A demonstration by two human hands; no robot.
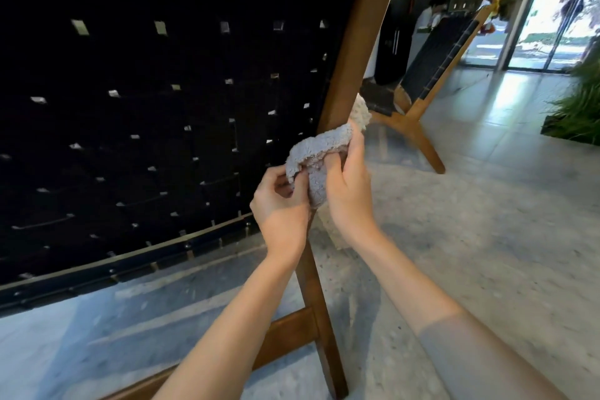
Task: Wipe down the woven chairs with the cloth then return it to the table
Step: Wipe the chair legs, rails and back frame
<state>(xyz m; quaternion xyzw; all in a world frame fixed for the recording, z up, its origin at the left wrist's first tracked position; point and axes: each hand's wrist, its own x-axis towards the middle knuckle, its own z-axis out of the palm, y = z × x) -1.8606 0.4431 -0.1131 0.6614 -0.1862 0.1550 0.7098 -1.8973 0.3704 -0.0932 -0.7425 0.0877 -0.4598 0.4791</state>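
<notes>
Both hands grip the grey cloth (319, 157) against the wooden post (352, 52) at the right edge of the near chair's black woven back (146, 107). The left hand (281, 201) pinches a cloth corner; the right hand (349, 182) is curled around the bunched cloth. Right of the post, bare floor (487, 204) lies open toward chair 2 (431, 65) and a plant (581, 101).

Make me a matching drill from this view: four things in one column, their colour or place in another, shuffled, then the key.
1. cloth
2. near chair's webbing
3. second chair
4. plant

a. far right edge, green
b. black, fills the left
c. grey, in both hands
d. farther back, right of the near chair's post

Pairs: 1-c, 2-b, 3-d, 4-a
</notes>
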